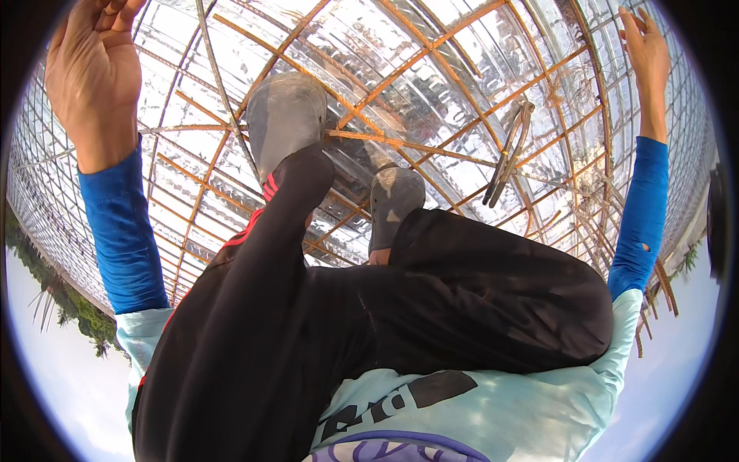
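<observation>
My left hand is raised at the upper left, its fingers loosely bent and partly cut off by the top edge; nothing shows in it. At the upper right my right hand is also up, fingers stretched and apart, holding nothing. Between them spreads a grid of rusty steel reinforcing bars. Worn metal pincers rest on the bars right of my feet, their two handles close together. Neither hand touches them. The right hand is the nearer one.
I squat with my left shoe and right shoe on the bars. Shiny silver sheeting lies beneath. A loose thin rod slants past my left shoe. Bar ends stick out at the right, and greenery shows at the left.
</observation>
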{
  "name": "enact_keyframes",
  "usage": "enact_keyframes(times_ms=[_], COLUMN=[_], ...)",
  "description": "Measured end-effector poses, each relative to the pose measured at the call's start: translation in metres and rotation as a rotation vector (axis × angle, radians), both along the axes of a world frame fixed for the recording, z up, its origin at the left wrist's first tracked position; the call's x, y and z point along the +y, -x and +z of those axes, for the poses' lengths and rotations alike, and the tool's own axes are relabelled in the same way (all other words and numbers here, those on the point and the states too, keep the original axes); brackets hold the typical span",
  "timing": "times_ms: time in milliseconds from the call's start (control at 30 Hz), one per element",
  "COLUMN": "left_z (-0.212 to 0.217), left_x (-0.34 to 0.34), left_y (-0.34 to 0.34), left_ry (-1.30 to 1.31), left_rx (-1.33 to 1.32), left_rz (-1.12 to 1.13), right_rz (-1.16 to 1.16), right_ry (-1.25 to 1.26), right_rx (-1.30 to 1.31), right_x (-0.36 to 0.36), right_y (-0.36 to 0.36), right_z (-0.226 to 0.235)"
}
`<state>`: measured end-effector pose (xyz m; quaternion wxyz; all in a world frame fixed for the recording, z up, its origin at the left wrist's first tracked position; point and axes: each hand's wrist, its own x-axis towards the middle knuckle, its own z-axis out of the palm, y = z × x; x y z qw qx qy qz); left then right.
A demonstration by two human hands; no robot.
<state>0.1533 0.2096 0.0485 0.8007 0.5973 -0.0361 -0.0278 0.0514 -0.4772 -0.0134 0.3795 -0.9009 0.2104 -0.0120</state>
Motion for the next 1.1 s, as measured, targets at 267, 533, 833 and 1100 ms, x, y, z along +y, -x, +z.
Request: enact_keyframes(times_ms=[267, 533, 833, 1100], left_z=[-0.054, -0.072, -0.082, -0.096], left_x=[-0.131, -0.125, -0.144, -0.137], left_y=[0.152, 0.166, 0.091, 0.085], left_ry=[-0.095, -0.116, -0.171, -0.382], left_rx=[0.504, 0.786, 0.585, 0.52], left_rz=[-0.085, -0.396, -0.729, -0.926], right_rz=[0.762, 0.491, 0.335, 0.321], right_ry=[-0.166, -0.392, -0.569, -0.433], right_rx=[0.146, 0.277, 0.282, 0.416], right_x=[0.314, 0.35, 0.326, 0.314], right_y=[0.104, 0.15, 0.129, 0.146], right_z=[0.057, 0.049, 0.044, 0.048])
